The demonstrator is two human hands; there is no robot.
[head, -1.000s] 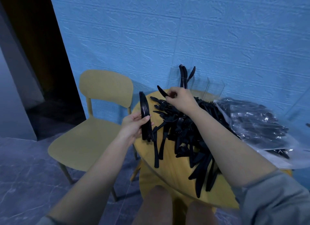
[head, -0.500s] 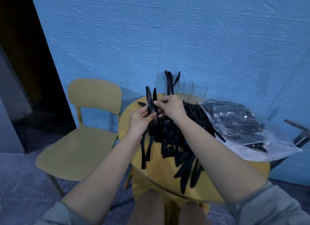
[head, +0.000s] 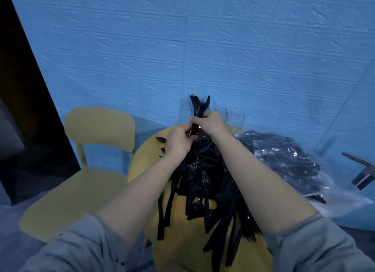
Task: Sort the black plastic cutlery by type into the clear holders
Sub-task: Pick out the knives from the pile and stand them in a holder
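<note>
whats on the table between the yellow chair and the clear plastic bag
In the head view, the loose pile of black cutlery lies between the yellow chair and the clear plastic bag, with both forearms stretched over it.

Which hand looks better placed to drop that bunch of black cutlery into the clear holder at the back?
Probably the right hand: it grips the bunch of cutlery higher up, right at the clear holder. The left hand sits lower, nearer the loose pile.

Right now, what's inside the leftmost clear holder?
A few black cutlery pieces stand upright in the leftmost clear holder, tops above its rim. Their type is unclear. The right hand and left hand cover its lower part.
</note>
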